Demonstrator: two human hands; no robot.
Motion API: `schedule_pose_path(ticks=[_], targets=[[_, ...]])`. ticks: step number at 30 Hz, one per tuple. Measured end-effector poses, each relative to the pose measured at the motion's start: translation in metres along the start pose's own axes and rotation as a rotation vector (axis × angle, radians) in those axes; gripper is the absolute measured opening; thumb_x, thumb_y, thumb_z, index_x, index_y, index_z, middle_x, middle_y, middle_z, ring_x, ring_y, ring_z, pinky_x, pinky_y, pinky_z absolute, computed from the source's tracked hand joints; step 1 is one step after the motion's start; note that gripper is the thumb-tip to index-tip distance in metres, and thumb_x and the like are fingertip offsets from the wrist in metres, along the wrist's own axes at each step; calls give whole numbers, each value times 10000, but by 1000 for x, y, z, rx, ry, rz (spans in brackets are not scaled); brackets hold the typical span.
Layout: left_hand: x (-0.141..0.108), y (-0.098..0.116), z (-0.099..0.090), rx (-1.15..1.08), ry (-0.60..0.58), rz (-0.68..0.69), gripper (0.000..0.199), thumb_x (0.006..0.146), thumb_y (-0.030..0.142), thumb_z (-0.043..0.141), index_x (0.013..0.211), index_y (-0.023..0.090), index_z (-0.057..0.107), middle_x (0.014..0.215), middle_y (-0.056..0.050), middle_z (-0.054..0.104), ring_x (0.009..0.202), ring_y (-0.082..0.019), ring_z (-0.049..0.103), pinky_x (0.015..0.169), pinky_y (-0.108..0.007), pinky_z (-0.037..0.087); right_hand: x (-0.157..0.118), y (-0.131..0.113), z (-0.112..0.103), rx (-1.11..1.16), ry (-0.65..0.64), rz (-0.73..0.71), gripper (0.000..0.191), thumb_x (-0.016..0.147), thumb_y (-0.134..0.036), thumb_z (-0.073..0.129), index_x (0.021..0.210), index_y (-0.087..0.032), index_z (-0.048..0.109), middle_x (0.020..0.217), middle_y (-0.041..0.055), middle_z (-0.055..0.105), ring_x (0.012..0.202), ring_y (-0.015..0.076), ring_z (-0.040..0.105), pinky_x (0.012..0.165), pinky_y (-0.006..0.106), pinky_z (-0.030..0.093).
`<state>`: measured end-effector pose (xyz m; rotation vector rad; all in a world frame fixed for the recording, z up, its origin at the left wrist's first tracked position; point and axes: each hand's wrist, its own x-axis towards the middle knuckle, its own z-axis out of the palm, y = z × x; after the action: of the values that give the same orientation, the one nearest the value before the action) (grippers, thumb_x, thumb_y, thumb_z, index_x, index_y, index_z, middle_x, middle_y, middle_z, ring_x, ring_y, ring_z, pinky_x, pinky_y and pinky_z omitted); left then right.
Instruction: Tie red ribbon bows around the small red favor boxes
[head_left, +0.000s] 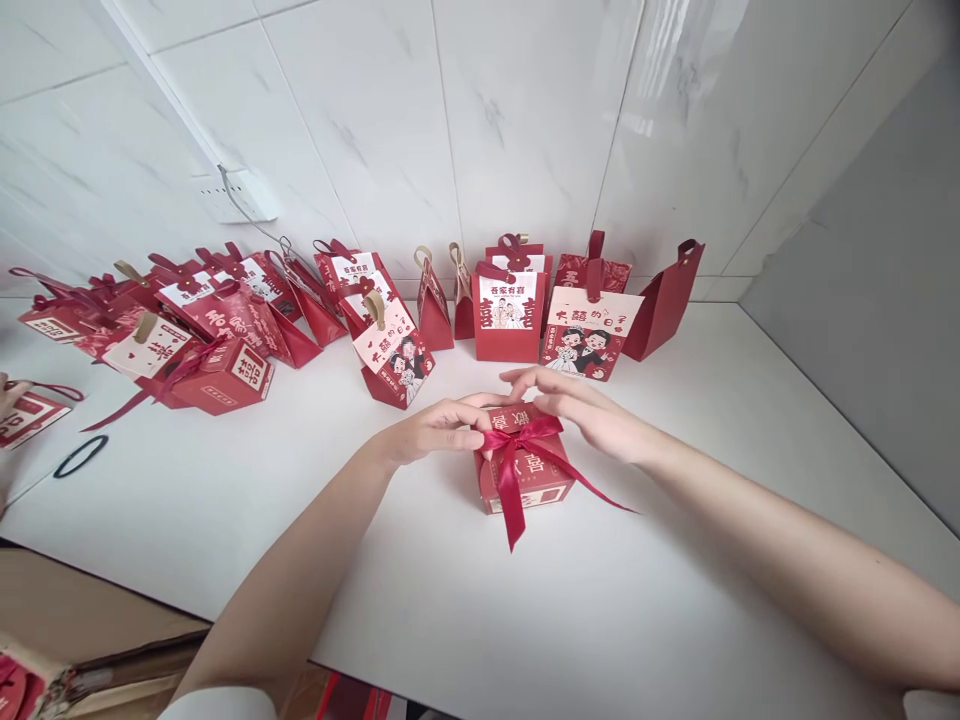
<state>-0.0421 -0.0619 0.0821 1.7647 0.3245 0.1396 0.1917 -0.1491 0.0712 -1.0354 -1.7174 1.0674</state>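
A red gift box (529,485) with white printing sits on the white table, a shiny red ribbon (511,500) tied in a bow across its top. One ribbon tail hangs over the near face and another trails out to the right. My left hand (450,425) holds the box's left side, thumb and fingers against the ribbon near the knot. At the far right corner of the box, my right hand (566,400) rests with its fingers spread and bent over the back edge; some fingertips are hidden behind the box.
Several red gift boxes (508,345) with loops stand along the tiled wall. More boxes (225,375) crowd the left. A black ring (81,456) lies near another person's hand (9,398) at the left edge. An open cardboard carton (97,610) is at lower left.
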Motion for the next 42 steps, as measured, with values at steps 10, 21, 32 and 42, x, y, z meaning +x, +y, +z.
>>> schedule_pose_path(ticks=[10,21,32,42], targets=[[-6,10,0,113,78,-1,152,839,316,659,779,178,674,1400,-81,502,1350,-288,434,1140,-441,317,-8,-12,17,-198,2,-108,72,842,-263,706,890,-237,659,1322,66,518,1304,262,440,1054,446,398],[-11,18,1,290,96,-41,193,882,349,607,799,182,657,1462,-63,461,1386,-265,387,1163,-445,270,-7,2,28,-134,79,-28,91,822,-212,707,767,-206,635,1266,52,567,1204,217,540,1025,381,426],[-10,18,0,289,105,-85,223,851,360,643,717,187,681,1474,-36,474,1424,-276,335,1170,-451,252,-3,2,24,-198,32,21,94,808,-297,734,759,-225,700,1189,41,621,1224,250,523,1034,385,393],[-11,19,-3,314,169,-59,241,866,392,617,749,185,656,1483,-38,444,1378,-273,390,1156,-451,262,-5,-13,-9,-20,69,-6,387,909,-526,603,1209,-283,573,1318,53,546,1247,252,486,1023,406,394]])
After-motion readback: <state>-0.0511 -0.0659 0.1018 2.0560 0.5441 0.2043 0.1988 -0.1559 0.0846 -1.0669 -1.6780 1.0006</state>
